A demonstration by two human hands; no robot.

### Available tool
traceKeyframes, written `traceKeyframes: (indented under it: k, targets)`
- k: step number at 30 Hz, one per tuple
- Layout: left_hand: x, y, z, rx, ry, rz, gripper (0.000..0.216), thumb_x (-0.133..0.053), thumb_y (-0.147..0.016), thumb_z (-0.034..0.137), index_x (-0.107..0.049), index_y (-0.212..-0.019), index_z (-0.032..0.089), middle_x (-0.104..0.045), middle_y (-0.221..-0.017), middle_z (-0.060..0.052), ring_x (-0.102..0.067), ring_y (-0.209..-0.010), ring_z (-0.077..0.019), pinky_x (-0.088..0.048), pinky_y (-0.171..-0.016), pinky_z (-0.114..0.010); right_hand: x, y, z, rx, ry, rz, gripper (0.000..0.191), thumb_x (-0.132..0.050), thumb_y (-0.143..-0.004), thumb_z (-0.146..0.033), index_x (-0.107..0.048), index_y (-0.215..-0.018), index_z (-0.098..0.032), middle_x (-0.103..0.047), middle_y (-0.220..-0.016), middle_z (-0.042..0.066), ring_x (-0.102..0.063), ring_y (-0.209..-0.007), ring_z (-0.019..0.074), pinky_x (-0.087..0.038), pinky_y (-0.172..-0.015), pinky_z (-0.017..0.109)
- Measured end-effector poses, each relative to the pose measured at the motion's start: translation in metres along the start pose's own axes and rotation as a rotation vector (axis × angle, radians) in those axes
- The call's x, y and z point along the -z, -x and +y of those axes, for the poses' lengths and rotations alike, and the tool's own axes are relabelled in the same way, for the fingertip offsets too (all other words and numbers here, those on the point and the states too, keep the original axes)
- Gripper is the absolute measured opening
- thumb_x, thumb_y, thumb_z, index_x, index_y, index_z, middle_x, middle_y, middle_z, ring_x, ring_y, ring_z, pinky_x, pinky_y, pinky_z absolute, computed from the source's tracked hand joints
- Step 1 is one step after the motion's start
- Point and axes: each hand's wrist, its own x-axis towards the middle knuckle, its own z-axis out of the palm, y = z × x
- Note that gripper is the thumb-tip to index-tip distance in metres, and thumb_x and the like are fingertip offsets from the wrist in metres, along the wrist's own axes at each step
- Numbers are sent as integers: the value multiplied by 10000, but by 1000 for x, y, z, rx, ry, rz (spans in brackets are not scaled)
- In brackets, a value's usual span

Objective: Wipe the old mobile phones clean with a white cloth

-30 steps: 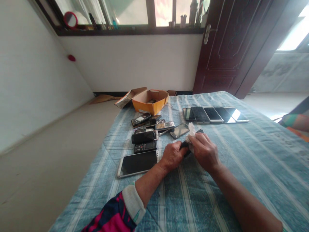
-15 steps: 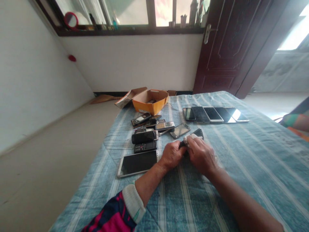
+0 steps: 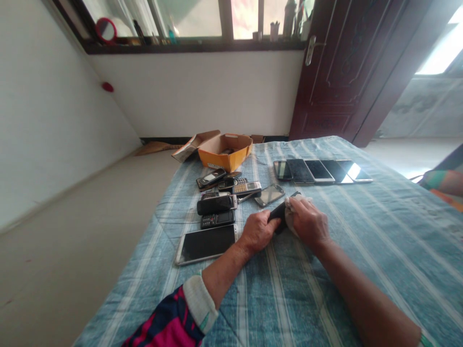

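The dark phone (image 3: pixel 278 215) was plain, slim and tilted, held over the striped cloth (image 3: pixel 383 241); your hands and the tissue (image 3: pixel 288 204) covered much of it. Your left hand (image 3: pixel 259 231) gripped its near end; your right hand (image 3: pixel 309 224) pinched the white tissue against it. A grey phone (image 3: pixel 270 195) lay just beyond, keypad phones (image 3: pixel 247 188) leftward, an open orange box (image 3: pixel 224 158) farther back.

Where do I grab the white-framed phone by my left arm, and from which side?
Grip the white-framed phone by its left short edge, likely best from the left: it lies flat, screen up, with that edge in full view, while the left forearm overlaps its right part and a keypad phone lies by its far edge.
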Motion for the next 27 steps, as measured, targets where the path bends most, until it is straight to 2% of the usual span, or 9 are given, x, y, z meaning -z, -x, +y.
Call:
traceKeyframes:
  k: [3, 8, 10, 15, 20, 22, 27]
  targets:
    - [0, 0, 0, -7, -1, 1, 207, -562, -801, 290, -544, -629, 176, -559, -578, 12, -534, -583, -143, -358, -540, -230, 1, 1, -5, 9, 14, -1, 202, -488, -840, -170, -639, -974, -169, -619, -734, 27, -548, -677, 167, -358, -591, 259]
    - [-2, -3, -5, -23, 40, -9, 132, -532, -799, 233, -573, -691, 170, -617, -655, -3, -572, -644, -154, -395, -596, -234, 7, 4, -22, 143, -90, -50, 243, -411, -884, -148, -624, -1002, -139, -605, -716, 43, -548, -693, 166, -378, -625, 257]
    - [-2, -3, -6, -19, 45, -8, 144, -533, -802, 247, -571, -687, 169, -616, -653, -4, -571, -642, -155, -394, -592, -234, 7, 3, -22, 144, -88, -45, 239, -415, -885, -154, -628, -992, -141, -604, -715, 44, -550, -699, 169, -376, -626, 261]
    - [0, 0, -1, 2, 6, -3, 210, -547, -806, 286, -547, -629, 172, -563, -583, 10, -535, -582, -141, -367, -551, -232, 1, -3, -5, -8, -17, -2, 187, -472, -859, -194, -643, -931, -174, -623, -729, 32, -542, -659, 158, -338, -571, 258]
    - [1, 2, 3, -11, 11, 2, 210, -545, -809, 292, -540, -636, 174, -544, -583, 15, -525, -588, -136, -356, -538, -224, -3, -5, 7, -156, -22, -41, 176, -509, -830, -202, -642, -943, -176, -639, -759, 33, -550, -675, 162, -331, -566, 251]
    - [1, 1, 2, -9, 8, 1, 214, -545, -806, 289, -529, -625, 175, -546, -583, 13, -526, -585, -136, -359, -539, -224, -2, -4, 4, -129, -50, -38, 179, -498, -837, -197, -642, -938, -169, -636, -760, 40, -554, -685, 166, -347, -583, 252]
    - [0, -2, -3, -25, 53, -19, 152, -534, -801, 261, -559, -682, 170, -607, -654, -8, -571, -648, -159, -402, -604, -235, 4, 3, -18, 72, -163, -22, 217, -436, -867, -166, -636, -950, -146, -624, -738, 52, -560, -696, 165, -386, -635, 249]
